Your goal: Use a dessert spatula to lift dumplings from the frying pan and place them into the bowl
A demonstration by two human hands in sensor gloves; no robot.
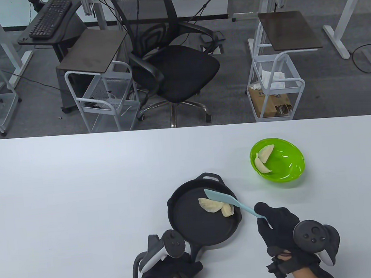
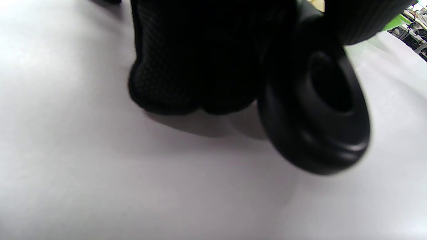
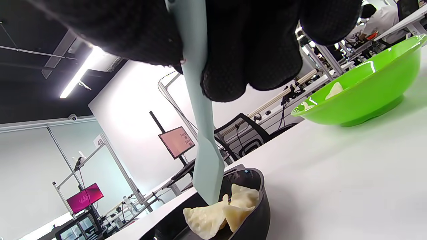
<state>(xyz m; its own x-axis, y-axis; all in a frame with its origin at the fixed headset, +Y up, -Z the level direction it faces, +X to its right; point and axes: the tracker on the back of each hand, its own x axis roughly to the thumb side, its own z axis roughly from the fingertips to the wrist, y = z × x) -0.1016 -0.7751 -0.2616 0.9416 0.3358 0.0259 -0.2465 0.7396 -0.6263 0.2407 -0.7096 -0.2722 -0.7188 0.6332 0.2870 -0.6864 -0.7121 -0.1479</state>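
Black cast iron fills the near middle of the white worktop [image 1: 79,188]: the frying pan [image 1: 194,230] sits with its long handle pointing toward us, and we see two dumplings [image 1: 211,205] lying together at its right side, touching each other. Our left hand [image 1: 167,272] is at that handle, but the tracker [image 1: 168,247] strapped to its back covers most of the fingers in the table view. In the left wrist view the glove is a dark blur beside the handle's ringed end [image 2: 317,113], so we can make out fingers bent down round the handle but not how firmly they grip.

Our right hand [image 1: 281,231] pinches the pale blue dessert spatula [image 1: 231,201] near the end of its handle; the very end is buried in the glove. The blade reaches over the pan rim and lies above the dumplings. From the right wrist view its tip [image 3: 208,173] appears to meet the nearer dumpling [image 3: 205,216], though we cannot tell whether it is under it or only against it.

Right of the pan, apart from it, stands the green bowl [image 1: 293,168] with two dumplings [image 1: 263,161] against its left inner wall; in the wrist view only their tops show above the rim.
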